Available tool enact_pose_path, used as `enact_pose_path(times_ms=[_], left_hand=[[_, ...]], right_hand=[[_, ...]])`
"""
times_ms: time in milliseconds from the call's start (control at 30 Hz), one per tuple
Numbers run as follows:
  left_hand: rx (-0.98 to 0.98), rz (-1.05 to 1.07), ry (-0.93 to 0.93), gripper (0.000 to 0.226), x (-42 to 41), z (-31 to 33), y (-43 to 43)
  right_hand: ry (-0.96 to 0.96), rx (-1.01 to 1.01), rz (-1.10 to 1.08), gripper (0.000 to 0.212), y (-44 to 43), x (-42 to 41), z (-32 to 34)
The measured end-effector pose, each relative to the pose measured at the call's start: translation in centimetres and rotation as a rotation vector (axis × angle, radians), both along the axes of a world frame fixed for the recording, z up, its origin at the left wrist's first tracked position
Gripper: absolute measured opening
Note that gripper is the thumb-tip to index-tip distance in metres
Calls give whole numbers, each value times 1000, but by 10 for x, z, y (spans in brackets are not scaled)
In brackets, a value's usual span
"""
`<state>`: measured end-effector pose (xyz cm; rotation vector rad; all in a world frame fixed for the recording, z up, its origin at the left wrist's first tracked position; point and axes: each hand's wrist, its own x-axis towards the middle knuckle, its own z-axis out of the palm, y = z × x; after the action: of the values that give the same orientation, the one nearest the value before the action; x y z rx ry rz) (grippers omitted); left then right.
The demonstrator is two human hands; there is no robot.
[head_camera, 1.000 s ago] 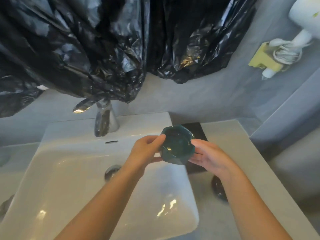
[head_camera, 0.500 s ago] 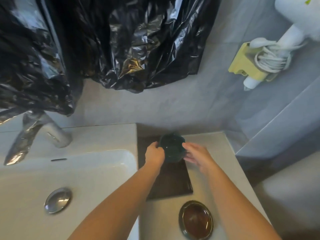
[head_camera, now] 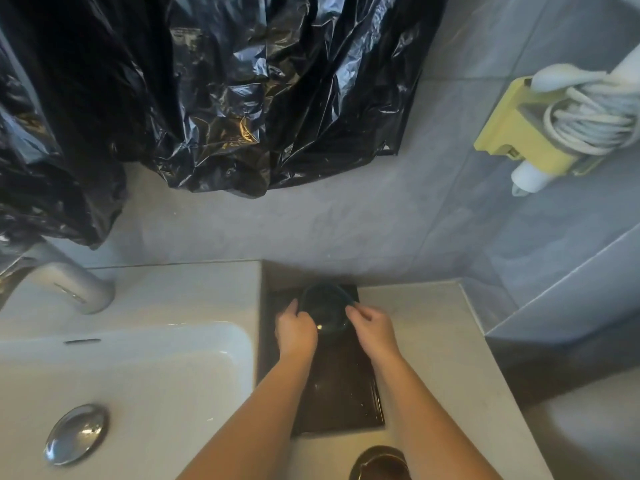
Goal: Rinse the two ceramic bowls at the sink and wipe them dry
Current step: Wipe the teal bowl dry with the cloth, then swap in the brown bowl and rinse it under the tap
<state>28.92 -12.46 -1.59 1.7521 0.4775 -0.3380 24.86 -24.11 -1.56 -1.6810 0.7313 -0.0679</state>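
The green bowl [head_camera: 323,311] is now at the dark mat [head_camera: 346,393], no longer over the sink [head_camera: 138,375]. The left hand [head_camera: 296,332] and right hand [head_camera: 372,327] grip its sides. The brown bowl [head_camera: 381,462] is probably next.

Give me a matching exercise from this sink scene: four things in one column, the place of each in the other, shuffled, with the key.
Things
1. dark green ceramic bowl
2. brown glazed ceramic bowl
3. round chrome drain stopper
4. yellow plastic wall holder

Places
A. in the white sink basin
B. on the grey tiled wall, upper right, with a coiled white cord
C. between the left hand and right hand, at the far end of the black rectangular mat
D. on the pale counter, cut off by the picture's bottom edge

Pairs: 1-C, 2-D, 3-A, 4-B
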Motion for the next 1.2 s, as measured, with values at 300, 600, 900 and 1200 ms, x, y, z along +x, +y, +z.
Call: enact_pose_path(times_ms=[300, 600, 900, 1200], left_hand=[[51, 31, -41, 40, -2, -12, -1], [45, 77, -67, 41, -1, -15, -5], [63, 52, -76, 45, -6, -5, -7], [-59, -166, -236, 27, -155, 39, 25]], right_hand=[[22, -25, 2, 34, 4, -3, -10], [-16, -93, 25, 39, 0, 1, -33], [-15, -158, 46, 46, -1, 2, -30], [-82, -273, 46, 33, 16, -147, 19]])
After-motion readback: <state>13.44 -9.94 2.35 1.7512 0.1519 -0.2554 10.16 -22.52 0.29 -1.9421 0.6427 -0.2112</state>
